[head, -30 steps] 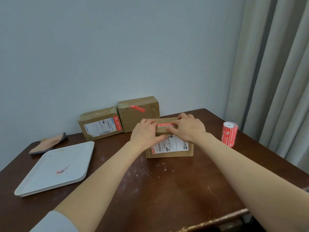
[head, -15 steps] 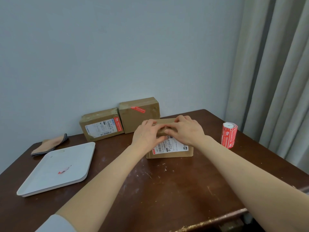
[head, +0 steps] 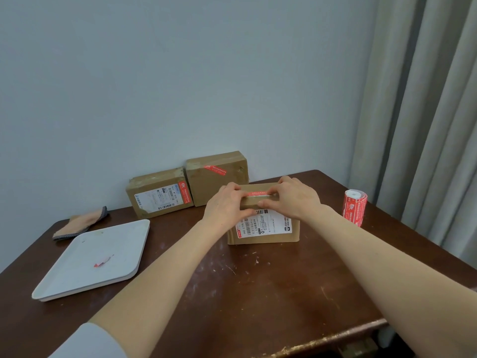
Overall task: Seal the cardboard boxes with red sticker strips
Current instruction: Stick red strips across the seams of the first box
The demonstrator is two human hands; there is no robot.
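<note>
Hands have slid apart since half a second ago, baring the red strip [head: 256,194] between them.

On the brown table [head: 258,293] a white tray [head: 77,275] lies at the left. Mid-table stands the box [head: 265,228] - the left hand [head: 227,202] and right hand [head: 296,200] each curl over its top edge, thumbs on the front face, fingers on the strip's ends. A sticker roll [head: 354,208] stands upright to its right. Two more boxes - one [head: 160,195] labelled, one [head: 216,177] red-stickered - sit against the wall.
</note>
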